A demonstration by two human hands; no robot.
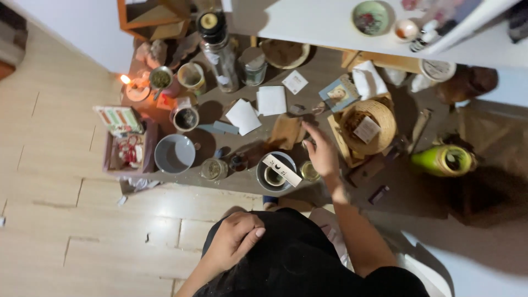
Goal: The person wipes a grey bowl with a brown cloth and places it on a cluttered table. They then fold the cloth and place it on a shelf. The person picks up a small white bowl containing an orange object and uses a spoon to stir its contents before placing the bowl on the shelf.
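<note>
Two hands show, and only one is at work. The right hand reaches out over the low bench, its fingers drawn together around something small and dark near the fingertips; what it pinches is too blurred to name, and I cannot tell whether the grip has truly closed on it. That hand hangs over the middle of the bench, just beside a wooden board at its 9 o'clock and a woven basket at its 2 o'clock, which holds a small card. At the hand's 7 o'clock sits a grey bowl with a white strip laid across its rim, likely resting there to stay off the cluttered surface. A small jar stands just below the hand.

The left hand lies on the lap, fingers curled loosely, holding nothing, seemingly parked there while the other arm stretches forward.

Further out, at 9 o'clock, stand an empty grey bowl, a lidded jar and a box of red and white bits. At 10 o'clock a lit candle burns near the bench's edge, apart from the white papers in the middle. A tall bottle stands at 11 o'clock. A green vase lies on its side at 3 o'clock, off the bench.
</note>
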